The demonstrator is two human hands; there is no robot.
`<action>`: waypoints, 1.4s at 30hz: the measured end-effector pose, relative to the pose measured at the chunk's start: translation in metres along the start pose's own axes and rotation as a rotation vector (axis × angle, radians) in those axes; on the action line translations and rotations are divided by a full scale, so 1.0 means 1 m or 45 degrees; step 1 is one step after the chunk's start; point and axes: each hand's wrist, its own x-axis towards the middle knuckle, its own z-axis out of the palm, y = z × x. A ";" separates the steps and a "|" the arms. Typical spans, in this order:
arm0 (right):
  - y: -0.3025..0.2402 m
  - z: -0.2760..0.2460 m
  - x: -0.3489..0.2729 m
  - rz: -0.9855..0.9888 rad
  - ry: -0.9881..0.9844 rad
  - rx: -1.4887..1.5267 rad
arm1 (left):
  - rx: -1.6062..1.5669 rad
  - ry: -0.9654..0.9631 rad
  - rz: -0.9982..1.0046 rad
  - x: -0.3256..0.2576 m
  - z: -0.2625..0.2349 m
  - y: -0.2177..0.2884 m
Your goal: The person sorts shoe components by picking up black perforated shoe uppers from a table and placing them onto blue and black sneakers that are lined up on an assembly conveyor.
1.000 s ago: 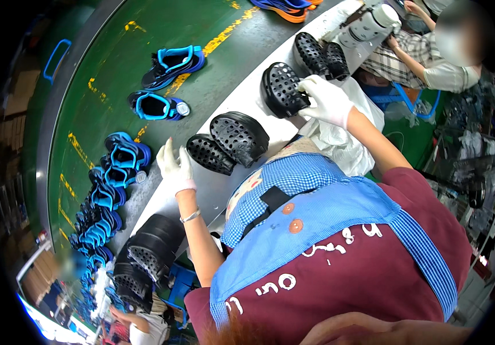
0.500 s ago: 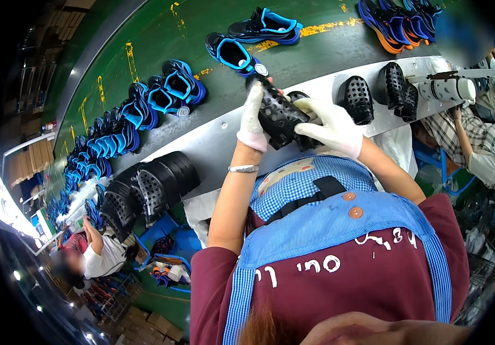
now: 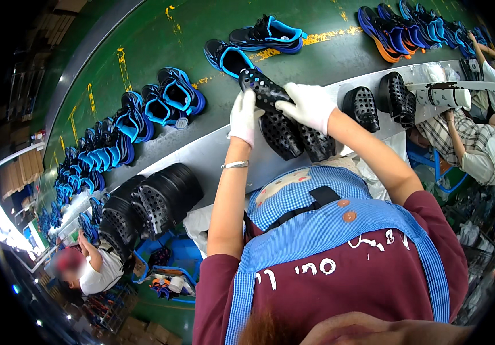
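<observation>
Both my hands wear white gloves and hold one black perforated plastic shoe insert [image 3: 263,88] above the bench. My left hand [image 3: 242,119] grips its left side, with part of the fingers hidden. From the right, my right hand [image 3: 309,107] closes on its wider end. The insert's rounded tip overlaps the heel of a black and blue sneaker [image 3: 233,59]; whether they touch I cannot tell. Below my hands are two more perforated inserts, one on the left [image 3: 282,137] and one on the right [image 3: 318,144]. Beyond, a second sneaker [image 3: 267,35] sits on the green surface.
Nested black inserts [image 3: 170,195] stand left on the metal ledge [image 3: 219,150]; more inserts [image 3: 362,108] and a white bottle [image 3: 444,98] are on the right. A long row of sneakers [image 3: 109,146] runs left. Orange-soled sneakers [image 3: 382,34] stand far right. Co-workers sit at both sides.
The held insert has swung up and left, its tip now over the near sneaker's heel. My right hand has moved up. Two inserts now show below my hands.
</observation>
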 end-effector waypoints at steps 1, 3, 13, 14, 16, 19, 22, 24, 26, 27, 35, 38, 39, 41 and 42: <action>-0.002 -0.003 0.013 -0.001 -0.035 -0.058 | 0.478 -0.005 0.160 0.017 -0.019 -0.014; 0.006 -0.001 0.043 -0.031 -0.031 -0.156 | 1.011 0.018 0.507 0.025 -0.023 -0.014; -0.037 0.005 0.159 0.009 -0.358 -0.522 | 1.695 -0.150 0.439 0.053 -0.030 0.007; -0.039 0.011 0.162 0.027 -0.313 -0.494 | 1.682 -0.155 0.407 0.053 -0.032 0.007; -0.031 0.031 0.172 0.098 -0.291 -0.491 | 1.719 -0.183 0.459 0.056 -0.033 0.009; -0.020 0.064 0.184 0.204 -0.131 -0.297 | 1.818 -0.181 0.479 0.059 -0.031 0.015; -0.012 0.081 0.196 0.309 -0.111 -0.195 | 1.861 -0.223 0.356 0.066 -0.022 0.022; -0.011 0.087 0.205 0.291 -0.180 -0.212 | 1.866 -0.248 0.283 0.078 -0.023 0.021; -0.004 0.085 0.209 0.189 -0.244 -0.215 | 1.853 -0.291 0.162 0.095 -0.023 0.022; -0.001 0.084 0.212 0.137 -0.277 -0.218 | 1.793 -0.300 0.113 0.104 -0.023 0.025; -0.010 0.089 0.221 0.148 -0.322 -0.217 | 1.395 -0.533 0.044 0.163 -0.041 -0.012; -0.013 0.088 0.227 0.095 -0.395 -0.373 | 1.582 -0.603 0.298 0.170 -0.049 -0.023; -0.011 0.091 0.230 0.083 -0.396 -0.367 | 1.629 -0.598 0.308 0.171 -0.048 -0.024; -0.009 0.093 0.231 0.122 -0.389 -0.325 | 1.601 -0.492 0.213 0.173 -0.048 -0.028; -0.009 0.092 0.231 0.147 -0.381 -0.309 | 1.584 -0.445 0.173 0.174 -0.047 -0.028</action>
